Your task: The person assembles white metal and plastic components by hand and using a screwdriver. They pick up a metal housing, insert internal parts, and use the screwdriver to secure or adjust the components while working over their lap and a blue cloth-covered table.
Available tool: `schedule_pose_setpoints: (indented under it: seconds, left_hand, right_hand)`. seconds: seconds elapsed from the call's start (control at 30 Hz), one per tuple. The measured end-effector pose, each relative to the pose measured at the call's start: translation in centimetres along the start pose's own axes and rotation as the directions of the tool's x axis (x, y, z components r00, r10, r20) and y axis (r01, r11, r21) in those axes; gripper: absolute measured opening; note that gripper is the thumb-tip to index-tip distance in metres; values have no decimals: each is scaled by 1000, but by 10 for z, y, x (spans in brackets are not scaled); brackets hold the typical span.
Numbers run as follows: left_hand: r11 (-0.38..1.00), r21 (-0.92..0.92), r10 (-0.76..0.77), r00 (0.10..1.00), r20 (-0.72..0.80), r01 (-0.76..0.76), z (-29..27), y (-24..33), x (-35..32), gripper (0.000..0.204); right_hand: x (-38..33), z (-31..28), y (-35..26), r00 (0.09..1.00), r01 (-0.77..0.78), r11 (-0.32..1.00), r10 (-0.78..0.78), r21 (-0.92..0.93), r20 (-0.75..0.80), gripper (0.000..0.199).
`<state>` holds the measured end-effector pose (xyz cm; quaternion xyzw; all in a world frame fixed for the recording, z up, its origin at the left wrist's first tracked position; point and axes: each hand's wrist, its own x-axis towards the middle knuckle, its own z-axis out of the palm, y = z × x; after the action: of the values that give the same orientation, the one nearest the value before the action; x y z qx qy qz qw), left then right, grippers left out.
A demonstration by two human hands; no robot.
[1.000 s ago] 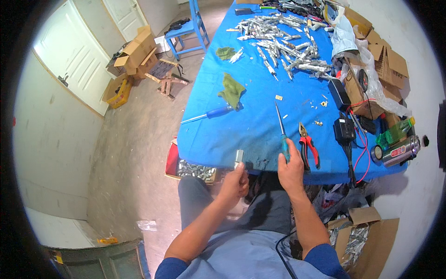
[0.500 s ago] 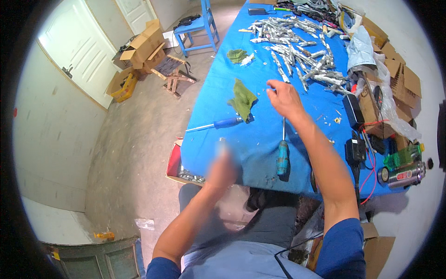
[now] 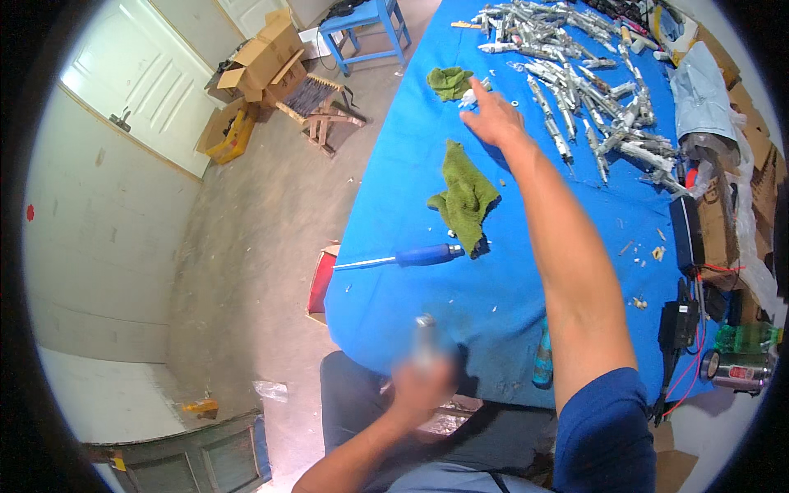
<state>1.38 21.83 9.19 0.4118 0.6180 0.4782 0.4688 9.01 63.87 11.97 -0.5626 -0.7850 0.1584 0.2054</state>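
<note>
My left hand [image 3: 423,384], smeared by motion, is closed near the front edge of the blue-covered table, and a small silvery metal piece [image 3: 424,322] sticks out of it. My right hand [image 3: 496,119] reaches far forward, index finger and thumb apart, over small white pieces [image 3: 469,97] beside a crumpled green cloth [image 3: 449,84]. A larger green cloth [image 3: 467,197] lies closer to me. A screwdriver with a blue handle [image 3: 423,255] points left below it. My right forearm partly hides a teal-handled screwdriver [image 3: 543,361].
A heap of slim silvery metal parts [image 3: 592,99] spreads across the far right of the table. Along the right edge are a black power adapter [image 3: 678,324], red wires, a green bottle [image 3: 740,337] and a metal flask [image 3: 735,371]. A folding stool [image 3: 316,103] stands left.
My right hand has moved forward to the white pieces by the far green cloth. The view has shifted, and my left hand stays low near the table edge, still blurred.
</note>
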Motion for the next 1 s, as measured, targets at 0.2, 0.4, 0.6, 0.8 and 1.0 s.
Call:
schedule_pose_setpoints:
  seconds: [0.2,0.4,0.6,0.8,1.0]
  left_hand:
    - [996,-81,30,999,30,-27,-3,-9,-8,39]
    - [987,-162,5,999,37,1,-5,-14,-2,40]
    - [951,-308,-35,999,-10,30,-3,4,18,36]
    - [934,12,357,933,31,-358,-8,-40,33,41]
    - [952,-61,305,946,105,-300,19,-3,-9,38]
  right_hand:
    - [18,2,-5,990,-128,988,123,-86,-67,70]
    - [-13,-2,20,983,24,931,44,365,-178,67]
    - [-208,-79,-22,893,356,862,-199,361,-404,58]
    - [-517,-101,-49,908,155,980,-93,123,-408,59]
    - [-719,-86,-33,693,-468,883,389,32,-607,51]
